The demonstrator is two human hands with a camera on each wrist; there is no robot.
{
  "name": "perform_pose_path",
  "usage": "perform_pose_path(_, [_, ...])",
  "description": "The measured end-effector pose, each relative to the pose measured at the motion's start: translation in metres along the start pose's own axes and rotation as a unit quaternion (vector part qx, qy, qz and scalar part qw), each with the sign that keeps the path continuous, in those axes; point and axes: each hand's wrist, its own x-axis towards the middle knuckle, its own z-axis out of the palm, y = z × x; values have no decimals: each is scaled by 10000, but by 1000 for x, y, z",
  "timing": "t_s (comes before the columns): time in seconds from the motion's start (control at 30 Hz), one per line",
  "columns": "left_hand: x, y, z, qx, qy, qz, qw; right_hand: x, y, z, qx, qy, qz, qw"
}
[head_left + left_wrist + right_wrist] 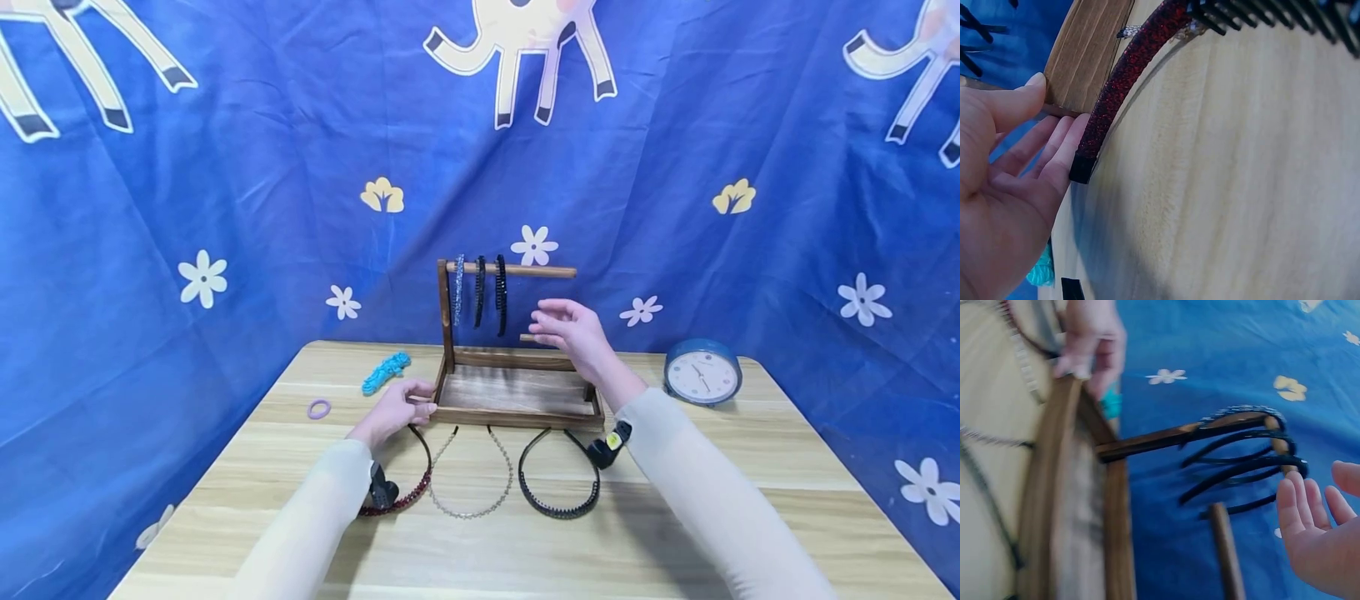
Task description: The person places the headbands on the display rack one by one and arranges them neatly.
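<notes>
A wooden headband rack [517, 417] stands on the table, with a tray base and an upright at its left. My left hand [396, 410] grips the tray's front left corner, thumb in front and fingers along the side. Three headbands hang from the upper rod: a blue glittery one [458, 292], a black one [479, 293] and another black one [501, 296]. To the right of them, below the rod's free end, my right hand [576, 332] is raised with relaxed fingers and holds nothing. It partly hides the lower rod [1225, 550].
Before the rack lie a dark red headband [415, 496], a silvery beaded one [471, 514] and a black toothed one [558, 510]. A blue cord bundle [386, 372] and purple ring [318, 409] lie left. A round clock [702, 374] stands right; a blue curtain [300, 167] hangs behind.
</notes>
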Motion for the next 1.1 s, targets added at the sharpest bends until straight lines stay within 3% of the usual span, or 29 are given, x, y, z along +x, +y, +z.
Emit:
perform_pose_path(0.5, [1,0,0,-99,80,-62,9999,-57,40,-36,-835,-719,-176,9938])
perform_pose_path(0.7, [0,1,1,-144,54,-38,9999,-80,53,-52,-1513,-964,-145,9837])
perform_pose_path(0.87, [0,2,0,-152,61,-66,9998,-98,59,-60,-2176,-1246,-313,9676])
perform_pose_path(1.1, [-2,5,3,-190,-5,-26,9998,-118,67,-69,-3389,-1575,-972,9225])
